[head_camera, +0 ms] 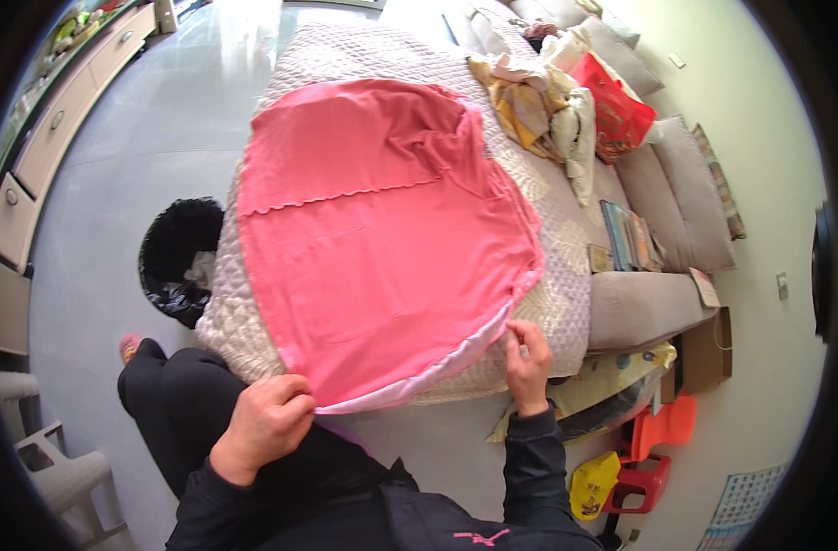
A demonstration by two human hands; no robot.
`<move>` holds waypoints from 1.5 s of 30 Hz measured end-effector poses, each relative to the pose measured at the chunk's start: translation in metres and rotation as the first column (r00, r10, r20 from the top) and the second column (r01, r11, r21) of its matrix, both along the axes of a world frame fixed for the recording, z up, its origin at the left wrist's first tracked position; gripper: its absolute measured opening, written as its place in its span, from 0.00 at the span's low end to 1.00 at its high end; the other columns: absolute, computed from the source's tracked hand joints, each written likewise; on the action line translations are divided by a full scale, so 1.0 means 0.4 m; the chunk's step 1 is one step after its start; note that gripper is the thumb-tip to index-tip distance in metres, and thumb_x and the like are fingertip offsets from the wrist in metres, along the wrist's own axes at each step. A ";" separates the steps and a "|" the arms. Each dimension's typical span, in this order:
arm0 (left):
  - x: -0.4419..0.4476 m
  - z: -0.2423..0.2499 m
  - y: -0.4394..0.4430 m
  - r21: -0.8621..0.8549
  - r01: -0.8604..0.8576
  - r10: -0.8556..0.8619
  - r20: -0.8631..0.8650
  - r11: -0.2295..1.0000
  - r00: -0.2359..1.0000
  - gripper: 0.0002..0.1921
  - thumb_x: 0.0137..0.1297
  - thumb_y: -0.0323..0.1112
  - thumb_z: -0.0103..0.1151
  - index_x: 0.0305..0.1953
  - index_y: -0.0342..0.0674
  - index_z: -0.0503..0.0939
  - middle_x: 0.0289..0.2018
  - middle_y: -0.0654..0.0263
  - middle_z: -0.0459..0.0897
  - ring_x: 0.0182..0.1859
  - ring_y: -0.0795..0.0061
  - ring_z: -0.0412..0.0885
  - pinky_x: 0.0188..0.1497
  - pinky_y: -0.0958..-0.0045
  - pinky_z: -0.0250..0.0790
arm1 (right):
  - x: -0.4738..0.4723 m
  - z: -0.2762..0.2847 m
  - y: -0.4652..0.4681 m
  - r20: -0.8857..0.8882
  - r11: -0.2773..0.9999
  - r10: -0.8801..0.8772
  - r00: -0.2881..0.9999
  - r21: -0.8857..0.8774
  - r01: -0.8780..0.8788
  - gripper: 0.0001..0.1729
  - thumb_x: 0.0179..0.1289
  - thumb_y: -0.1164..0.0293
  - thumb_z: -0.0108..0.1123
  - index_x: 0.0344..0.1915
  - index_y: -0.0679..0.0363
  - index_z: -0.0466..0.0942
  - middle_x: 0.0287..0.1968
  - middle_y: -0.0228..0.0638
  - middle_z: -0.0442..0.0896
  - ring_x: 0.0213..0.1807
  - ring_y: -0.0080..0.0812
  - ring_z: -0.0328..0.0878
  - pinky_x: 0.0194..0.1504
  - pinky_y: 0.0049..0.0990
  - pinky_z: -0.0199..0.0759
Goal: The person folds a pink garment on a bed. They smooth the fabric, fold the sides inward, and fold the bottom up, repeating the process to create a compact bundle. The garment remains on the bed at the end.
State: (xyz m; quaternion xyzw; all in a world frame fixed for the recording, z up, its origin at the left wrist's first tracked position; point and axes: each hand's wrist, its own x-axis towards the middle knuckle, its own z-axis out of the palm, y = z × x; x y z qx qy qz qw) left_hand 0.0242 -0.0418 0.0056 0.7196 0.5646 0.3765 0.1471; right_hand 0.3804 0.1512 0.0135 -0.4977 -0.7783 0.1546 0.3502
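Observation:
A pink cloth garment (391, 262) lies spread over the quilted cover (364, 52) of a sofa in front of me. A wavy seam crosses its upper part, and its far right side is bunched into folds. Along the near edge runs a pale pink band (419, 382). My left hand (271, 417) pinches the near left corner of the garment. At the near right edge, my right hand (529, 361) grips the band between thumb and fingers. The cloth stretches between both hands.
A black-lined bin (178, 262) stands left of the sofa. Bundled clothes (536, 103), a red bag (608, 103) and books (629, 237) rest toward the cushions on the right. A red stool (643, 485) and a grey plastic chair (68, 461) are nearby.

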 end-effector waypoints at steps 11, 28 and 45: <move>0.001 0.001 0.001 -0.016 0.006 -0.006 -0.018 1.000 1.000 0.05 0.53 0.28 0.68 0.32 0.41 0.82 0.39 0.64 0.85 0.35 0.65 0.84 0.37 0.65 0.73 | 0.041 -0.060 0.260 -0.043 0.972 -0.193 0.980 -0.146 0.185 0.13 0.65 0.70 0.68 0.46 0.65 0.84 0.30 0.35 0.83 0.31 0.30 0.80 0.35 0.28 0.75; -0.005 0.007 0.000 -0.001 0.056 -0.056 0.016 0.998 0.998 0.05 0.51 0.27 0.67 0.31 0.42 0.82 0.38 0.66 0.85 0.33 0.68 0.84 0.35 0.67 0.71 | 0.174 -0.113 0.364 -0.277 0.882 -0.329 0.903 -0.431 0.189 0.11 0.65 0.80 0.59 0.47 0.64 0.83 0.31 0.30 0.87 0.26 0.17 0.77 0.28 0.19 0.70; -0.008 0.007 -0.002 -0.044 0.011 -0.005 0.117 0.999 0.993 0.08 0.50 0.29 0.71 0.29 0.41 0.80 0.38 0.65 0.85 0.36 0.62 0.85 0.38 0.66 0.77 | 0.159 -0.179 0.655 0.159 0.883 -0.387 0.908 -0.219 0.415 0.19 0.57 0.62 0.72 0.41 0.67 0.88 0.34 0.44 0.91 0.37 0.28 0.88 0.41 0.30 0.78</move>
